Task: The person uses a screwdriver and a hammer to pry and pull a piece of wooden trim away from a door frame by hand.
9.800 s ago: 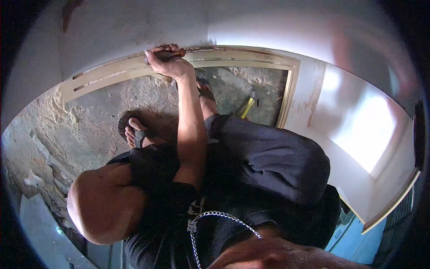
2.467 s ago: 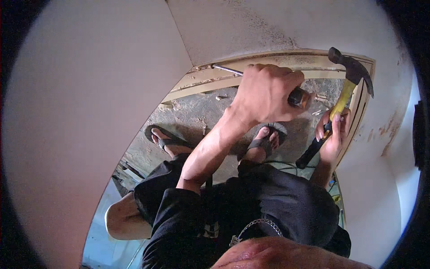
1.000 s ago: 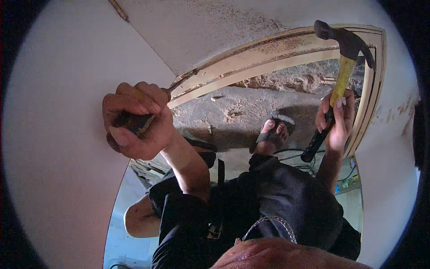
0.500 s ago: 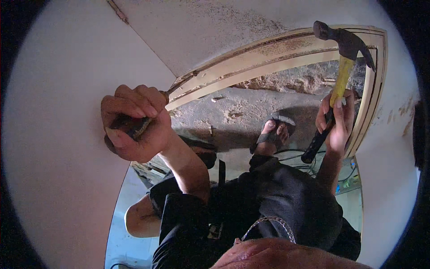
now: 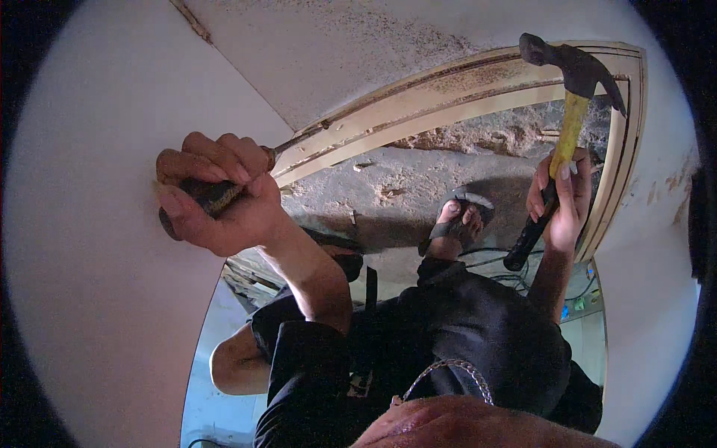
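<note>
My left hand (image 5: 246, 213) is wrapped round the dark handle of a chisel (image 5: 209, 196). The chisel's narrow metal blade points right and upward, and its tip lies against the groove of the pale wooden door frame (image 5: 418, 104). Much of the handle is hidden by my fingers. On the right, my right hand (image 5: 564, 201) grips a claw hammer (image 5: 573, 131) by its yellow and black handle. The hammer stands head up, apart from the chisel, with its dark head overlapping the frame's right corner in view.
A pale wall panel (image 5: 104, 187) fills the left side, close to my left hand. Wood chips and dust lie on the grey floor (image 5: 403, 179) beyond my sandalled foot (image 5: 459, 216). Dark cables (image 5: 493, 257) run along the floor near my right forearm.
My left hand has shifted slightly left and up with the chisel, its fingers a little looser on the handle. My right hand and the hammer have hardly moved.
</note>
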A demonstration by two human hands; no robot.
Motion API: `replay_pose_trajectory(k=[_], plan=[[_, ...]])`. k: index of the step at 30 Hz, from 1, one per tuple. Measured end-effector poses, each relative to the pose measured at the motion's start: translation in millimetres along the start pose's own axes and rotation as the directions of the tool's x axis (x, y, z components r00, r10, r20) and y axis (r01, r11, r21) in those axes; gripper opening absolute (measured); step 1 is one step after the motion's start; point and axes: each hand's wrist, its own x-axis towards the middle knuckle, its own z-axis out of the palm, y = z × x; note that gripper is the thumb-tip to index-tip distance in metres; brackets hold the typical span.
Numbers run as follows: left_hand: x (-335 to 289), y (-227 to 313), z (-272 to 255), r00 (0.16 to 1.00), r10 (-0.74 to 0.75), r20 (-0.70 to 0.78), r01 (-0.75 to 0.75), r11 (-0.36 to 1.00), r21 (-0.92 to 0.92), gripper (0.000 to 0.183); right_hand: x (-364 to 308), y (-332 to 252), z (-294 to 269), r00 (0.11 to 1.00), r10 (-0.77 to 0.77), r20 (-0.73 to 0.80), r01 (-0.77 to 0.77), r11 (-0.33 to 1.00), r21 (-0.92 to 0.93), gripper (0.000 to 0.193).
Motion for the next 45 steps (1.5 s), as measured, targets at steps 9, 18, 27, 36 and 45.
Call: replay_pose_trajectory(k=[9,18,27,36,45], plan=[[-1,-1,-3,0.989,0.046,0.139,-0.013,0.973,-0.23,0.04,0,-4,4,0.999,0.025,-0.045,-0.027,0.998,-0.054,0.018],[-2,-1,-11,0.985,0.038,0.169,0.009,0.964,-0.267,0.041,2,-3,4,0.998,0.042,-0.039,-0.044,0.998,-0.052,0.02],[-3,1,-7,0.989,0.014,0.15,0.022,0.972,-0.233,0.041,2,-3,2,0.999,0.033,-0.038,-0.034,0.999,-0.024,0.023],[-1,-2,-11,0.976,0.047,0.211,0.003,0.973,-0.229,0.031,1,-6,7,1.0,0.011,-0.014,-0.011,0.999,-0.04,0.021],[-13,-4,11,0.995,0.019,0.097,-0.01,0.996,-0.093,0.019,-18,-42,41,0.993,-0.106,0.055,0.117,0.948,-0.297,0.022]])
